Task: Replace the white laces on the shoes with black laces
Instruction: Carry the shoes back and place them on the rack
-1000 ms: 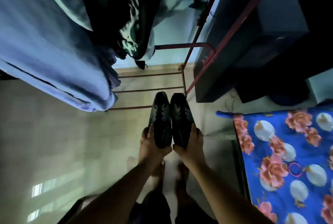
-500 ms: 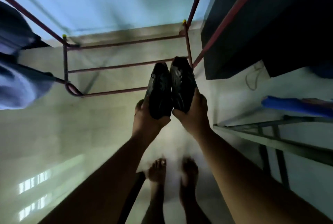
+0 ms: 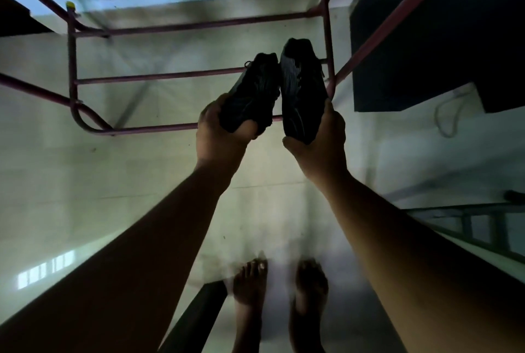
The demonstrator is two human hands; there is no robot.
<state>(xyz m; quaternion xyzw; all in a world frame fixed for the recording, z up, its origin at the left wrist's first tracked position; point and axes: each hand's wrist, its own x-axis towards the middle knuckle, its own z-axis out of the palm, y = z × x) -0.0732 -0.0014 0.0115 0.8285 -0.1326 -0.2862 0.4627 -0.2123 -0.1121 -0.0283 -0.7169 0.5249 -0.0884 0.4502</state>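
Both hands hold a black shoe each, out in front over the tiled floor (image 3: 119, 176), heels toward the person, toes pointing at the low red metal rack (image 3: 159, 75). Left hand (image 3: 220, 132) grips the left shoe (image 3: 252, 94) at the heel end — fingers curled round the far side, thumb wrapped under the near edge. Right hand (image 3: 321, 145) grips the right shoe (image 3: 302, 91) the same way, thumb across the heel, fingers curled up the outer side. The shoes touch or nearly touch near the toes and are apart at the heels.

Progress, as a judgement: looks late or finished. No white lace is visible on either shoe; a dark lace loop sticks out at the left shoe's top edge, so black laces seem to be in, though the uppers are too dark and blurred to confirm threading or knots. What seems left is setting the pair down, probably on or by the rack.

Versus half a second ago — the shoes were pressed together side by side; now the heels have split apart and the left shoe is tilted outward. The rack fills more of the view and the blue mat edge at right has gone out of frame. Bare feet (image 3: 279, 284) show at the bottom.
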